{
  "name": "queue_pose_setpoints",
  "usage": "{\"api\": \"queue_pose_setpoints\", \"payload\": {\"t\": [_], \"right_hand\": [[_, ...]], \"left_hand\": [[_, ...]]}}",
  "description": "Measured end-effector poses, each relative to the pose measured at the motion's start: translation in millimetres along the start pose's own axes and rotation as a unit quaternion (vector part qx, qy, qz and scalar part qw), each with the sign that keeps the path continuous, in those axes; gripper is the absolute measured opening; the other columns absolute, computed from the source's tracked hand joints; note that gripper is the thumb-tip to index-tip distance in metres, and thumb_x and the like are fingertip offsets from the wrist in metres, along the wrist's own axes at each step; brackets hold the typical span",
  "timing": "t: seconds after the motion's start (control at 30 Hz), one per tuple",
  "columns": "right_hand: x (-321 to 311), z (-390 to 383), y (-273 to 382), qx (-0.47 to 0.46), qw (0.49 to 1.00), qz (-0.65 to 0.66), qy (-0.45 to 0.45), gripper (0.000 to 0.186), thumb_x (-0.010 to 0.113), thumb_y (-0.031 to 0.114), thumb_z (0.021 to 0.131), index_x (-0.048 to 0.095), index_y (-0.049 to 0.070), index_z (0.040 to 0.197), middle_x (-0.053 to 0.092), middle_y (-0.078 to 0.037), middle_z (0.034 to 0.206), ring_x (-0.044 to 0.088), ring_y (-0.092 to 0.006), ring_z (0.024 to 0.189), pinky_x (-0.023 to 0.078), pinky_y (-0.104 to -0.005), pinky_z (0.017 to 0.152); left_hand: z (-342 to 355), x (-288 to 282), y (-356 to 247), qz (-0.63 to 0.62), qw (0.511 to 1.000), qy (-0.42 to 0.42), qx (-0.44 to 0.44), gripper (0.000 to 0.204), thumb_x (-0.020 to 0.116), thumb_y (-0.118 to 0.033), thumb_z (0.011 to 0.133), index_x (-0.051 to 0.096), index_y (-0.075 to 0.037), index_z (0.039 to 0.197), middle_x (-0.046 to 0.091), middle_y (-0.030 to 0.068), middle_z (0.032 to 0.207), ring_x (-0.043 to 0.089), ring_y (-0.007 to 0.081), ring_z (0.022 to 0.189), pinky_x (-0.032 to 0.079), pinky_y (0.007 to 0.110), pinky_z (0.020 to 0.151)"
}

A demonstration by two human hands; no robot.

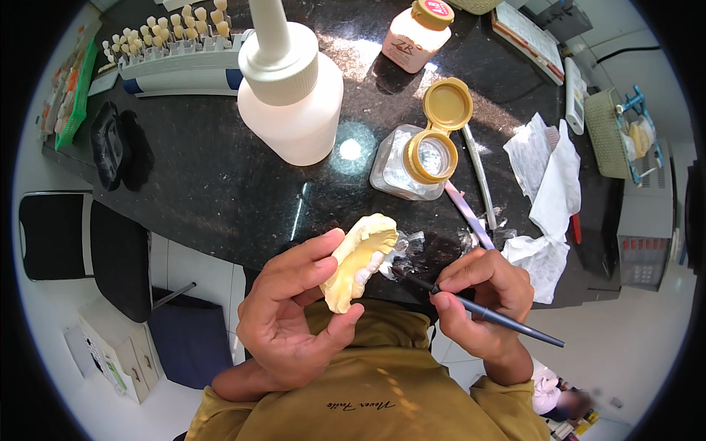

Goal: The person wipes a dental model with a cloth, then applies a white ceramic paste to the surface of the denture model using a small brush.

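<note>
The left grip pinches a pale-yellow, arch-shaped dental cast at the near edge of the glossy black tabletop; the right grip pinches a slim, dark-blue, pen-like tool angled toward it. Beyond stands an open, clear, gold-rimmed jar.

This is looking like a dental lab: a rack of sample teeth is standing at the back of a black worktop, and the left hand is holding a yellowish dental cast. Nearby, a lidded jar is sitting open by a spouted bottle — slim tools and crumpled tissues are lying alongside.
</note>
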State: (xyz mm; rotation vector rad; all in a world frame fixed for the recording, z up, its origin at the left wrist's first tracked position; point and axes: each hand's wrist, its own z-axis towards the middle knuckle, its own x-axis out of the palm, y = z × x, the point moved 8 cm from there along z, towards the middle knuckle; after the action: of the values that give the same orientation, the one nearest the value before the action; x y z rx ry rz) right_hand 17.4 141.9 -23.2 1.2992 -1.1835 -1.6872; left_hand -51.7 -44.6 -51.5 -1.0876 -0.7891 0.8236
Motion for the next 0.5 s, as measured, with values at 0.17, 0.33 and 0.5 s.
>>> {"api": "queue_pose_setpoints", "payload": {"t": [0.17, 0.33, 0.5], "right_hand": [[1.6, 1.7, 2.7, -0.003, 0.999, -0.034, 0.008, 0.016, 0.075, -0.002, 0.071, 0.061, -0.001, 0.080, 0.066, -0.011, 0.073, 0.062, -0.0114, 0.060, 0.048, -0.0220, 0.054], [-2.5, 0.0, 3.8, -0.034, 0.999, -0.021, -0.012, 0.017, 0.074, -0.004, 0.069, 0.062, -0.002, 0.079, 0.066, -0.012, 0.071, 0.064, -0.0140, 0.060, 0.049, -0.0224, 0.054], [-2.7, -2.3, 2.9, -0.022, 0.999, -0.044, -0.015, 0.017, 0.074, -0.002, 0.069, 0.060, -0.001, 0.079, 0.065, -0.012, 0.071, 0.062, -0.0143, 0.060, 0.048, -0.0228, 0.055]], "left_hand": [[1.7, -0.7, -1.4, 0.006, 1.000, 0.001, 0.010, 0.052, 0.075, 0.012, 0.071, 0.052, 0.007, 0.118, 0.049, 0.0304, 0.129, 0.056, 0.0347, 0.119, 0.058, 0.036, 0.089], [2.4, -1.3, -1.7, 0.015, 1.000, -0.004, 0.013, 0.051, 0.076, 0.010, 0.070, 0.053, 0.008, 0.116, 0.051, 0.0311, 0.126, 0.057, 0.0345, 0.117, 0.058, 0.035, 0.088], [0.4, -2.2, -1.9, 0.040, 0.999, -0.017, 0.018, 0.051, 0.079, 0.007, 0.068, 0.056, 0.007, 0.112, 0.055, 0.0310, 0.123, 0.059, 0.0344, 0.114, 0.055, 0.037, 0.091]]}}
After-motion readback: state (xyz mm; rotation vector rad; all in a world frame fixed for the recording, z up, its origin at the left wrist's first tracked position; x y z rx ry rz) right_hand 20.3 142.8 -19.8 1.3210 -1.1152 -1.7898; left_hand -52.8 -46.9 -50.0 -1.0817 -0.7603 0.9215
